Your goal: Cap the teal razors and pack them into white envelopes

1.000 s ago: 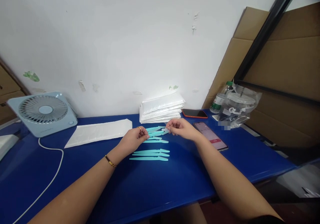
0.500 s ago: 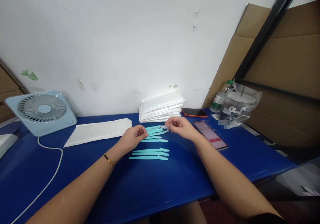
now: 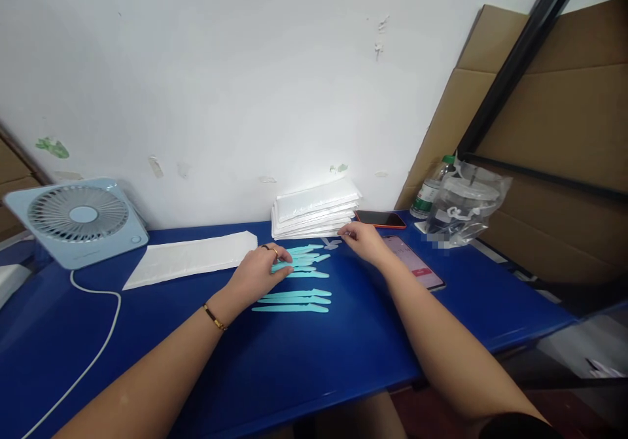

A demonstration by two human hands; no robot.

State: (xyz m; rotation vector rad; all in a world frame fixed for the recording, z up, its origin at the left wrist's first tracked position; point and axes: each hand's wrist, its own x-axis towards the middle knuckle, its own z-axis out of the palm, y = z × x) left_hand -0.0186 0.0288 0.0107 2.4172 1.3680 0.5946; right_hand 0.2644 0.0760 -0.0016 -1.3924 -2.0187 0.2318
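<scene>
- The stack of white packets (image 3: 316, 211) serves as the landmark; it lies at the back of the blue surface (image 3: 304, 354), against the white wall (image 3: 255, 86).
- Teal tools (image 3: 310, 256), slim and flat, lie in a loose, partly overlapping cluster just in front of the stack.
- Three more teal strips (image 3: 294, 301) of the same shape lie farther in front of the stack, side by side and roughly parallel.
- The left hand (image 3: 258, 270) is in front of the stack and a little to its left, fingers bent over the left ends of the cluster and touching it; whether they pinch a tool I cannot tell.
- The right hand (image 3: 364, 243) is at the stack's front right corner, thumb and forefinger close together; whether anything sits between them I cannot tell.
- Small translucent pieces (image 3: 331, 245) lie directly in front of the stack, just beside the right hand's fingertips.
- A flat white pouch (image 3: 196, 257) lies left of the stack, with a blue fan (image 3: 81, 220) farther left.
- An orange-edged phone (image 3: 381, 219) lies right beside the stack; a lit phone (image 3: 417, 265) lies farther right and forward of it, partly behind the right forearm.
</scene>
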